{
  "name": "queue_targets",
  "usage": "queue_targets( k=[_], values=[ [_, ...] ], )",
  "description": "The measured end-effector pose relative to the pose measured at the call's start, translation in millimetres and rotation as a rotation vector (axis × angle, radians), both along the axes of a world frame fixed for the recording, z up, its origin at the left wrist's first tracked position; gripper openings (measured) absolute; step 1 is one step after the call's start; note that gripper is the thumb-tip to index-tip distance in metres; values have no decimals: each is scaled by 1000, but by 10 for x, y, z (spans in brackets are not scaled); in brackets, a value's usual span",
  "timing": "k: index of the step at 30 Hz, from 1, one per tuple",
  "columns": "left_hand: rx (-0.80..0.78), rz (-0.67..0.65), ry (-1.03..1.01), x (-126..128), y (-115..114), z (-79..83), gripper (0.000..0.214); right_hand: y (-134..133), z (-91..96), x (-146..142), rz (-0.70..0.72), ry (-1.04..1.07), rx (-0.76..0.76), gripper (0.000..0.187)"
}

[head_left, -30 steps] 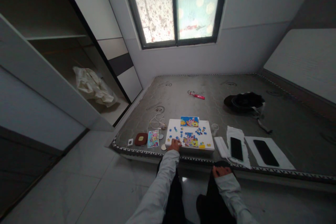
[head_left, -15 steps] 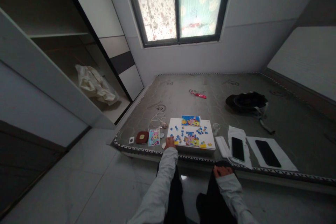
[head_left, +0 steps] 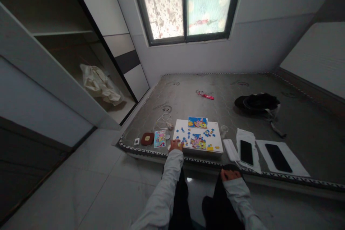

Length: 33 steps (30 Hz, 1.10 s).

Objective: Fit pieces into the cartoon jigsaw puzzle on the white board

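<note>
Two phones [head_left: 245, 151] lie right of the white board [head_left: 218, 145] | colourful half-built puzzle [head_left: 198, 141] sits mid-board, near the mattress [head_left: 242, 115] edge | left hand [head_left: 176, 145] touches the board's corner, grip unclear | right hand [head_left: 229, 174] rests curled on a knee

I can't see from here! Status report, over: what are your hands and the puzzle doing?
Left hand on puzzle board, near corner, by loose pieces. Right hand resting on knee. Puzzle partly built. Nothing blocking.
</note>
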<state>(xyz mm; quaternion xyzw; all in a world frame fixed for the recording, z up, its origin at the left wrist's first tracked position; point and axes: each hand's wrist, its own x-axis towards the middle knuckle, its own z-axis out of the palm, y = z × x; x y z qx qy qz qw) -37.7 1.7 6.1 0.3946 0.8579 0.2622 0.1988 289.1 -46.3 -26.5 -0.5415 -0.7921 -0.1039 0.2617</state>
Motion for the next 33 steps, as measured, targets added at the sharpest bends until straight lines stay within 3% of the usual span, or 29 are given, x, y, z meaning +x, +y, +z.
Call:
queue_targets(
  k=[10,17,23,30,33],
  values=[
    [-3,40,-19,-25,6,12,16,86,-294,144,63,-37,-42,41],
    [72,90,-7,-47,44,23,24,94,-261,93,48,55,26,42],
    [-20,82,80,-87,114,45,30,67,-172,91,34,27,5,43],
    [-23,104,74,-95,163,22,27,131,-421,218,87,-42,29,38],
    [-12,82,48,-114,166,18,25,132,-434,236,99,-66,-40,34]
  ],
)
